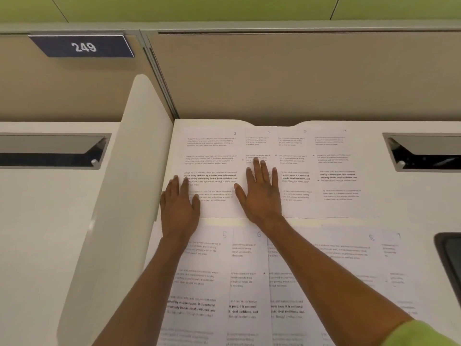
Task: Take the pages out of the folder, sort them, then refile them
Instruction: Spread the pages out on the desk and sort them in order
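Note:
Printed pages lie in two overlapping rows on the white desk (399, 211). The far row holds pages numbered 1 (214, 146), 2 (260, 141), 3 (294, 158) and 4 (336, 171). The near row shows pages 5 (207, 270), 6 (247, 270), one marked 8 (349, 258) and a further page (396, 265) at the right. My left hand (180, 206) lies flat on the left edge of page 1. My right hand (262, 193) presses flat, fingers spread, where pages 1 and 2 overlap. No folder is in view.
A white curved divider (119, 196) stands upright just left of the pages. A beige partition (299, 78) closes the back, with a sign reading 249 (83, 46). Cable slots (424, 152) sit in the desk on both sides. A dark object (451, 258) lies at the right edge.

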`<state>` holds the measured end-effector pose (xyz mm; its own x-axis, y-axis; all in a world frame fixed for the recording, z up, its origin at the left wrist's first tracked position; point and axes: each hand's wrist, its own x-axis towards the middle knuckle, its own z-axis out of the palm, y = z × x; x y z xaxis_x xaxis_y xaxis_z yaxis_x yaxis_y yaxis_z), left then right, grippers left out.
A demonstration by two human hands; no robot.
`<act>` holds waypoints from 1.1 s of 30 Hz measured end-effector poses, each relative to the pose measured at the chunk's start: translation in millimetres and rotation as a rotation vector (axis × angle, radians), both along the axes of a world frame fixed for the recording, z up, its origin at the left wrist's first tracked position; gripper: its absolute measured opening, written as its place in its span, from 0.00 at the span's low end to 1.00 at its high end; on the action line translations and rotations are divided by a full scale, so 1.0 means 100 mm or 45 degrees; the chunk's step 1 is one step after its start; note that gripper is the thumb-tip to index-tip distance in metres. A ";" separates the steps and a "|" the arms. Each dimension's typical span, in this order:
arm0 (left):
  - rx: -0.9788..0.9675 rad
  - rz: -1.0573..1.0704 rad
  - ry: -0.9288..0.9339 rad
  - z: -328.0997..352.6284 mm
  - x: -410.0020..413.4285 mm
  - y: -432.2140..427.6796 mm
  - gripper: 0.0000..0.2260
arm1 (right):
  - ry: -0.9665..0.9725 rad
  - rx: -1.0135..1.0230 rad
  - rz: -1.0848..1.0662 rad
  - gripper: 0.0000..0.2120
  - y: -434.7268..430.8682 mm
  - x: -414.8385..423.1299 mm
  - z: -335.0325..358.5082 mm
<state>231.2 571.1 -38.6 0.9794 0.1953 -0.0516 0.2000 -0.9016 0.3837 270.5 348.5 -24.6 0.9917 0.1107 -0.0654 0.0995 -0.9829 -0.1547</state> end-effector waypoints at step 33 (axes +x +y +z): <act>-1.054 0.464 0.169 0.86 -0.14 -0.81 0.33 | 0.513 1.857 -0.842 0.08 -1.20 -0.70 0.79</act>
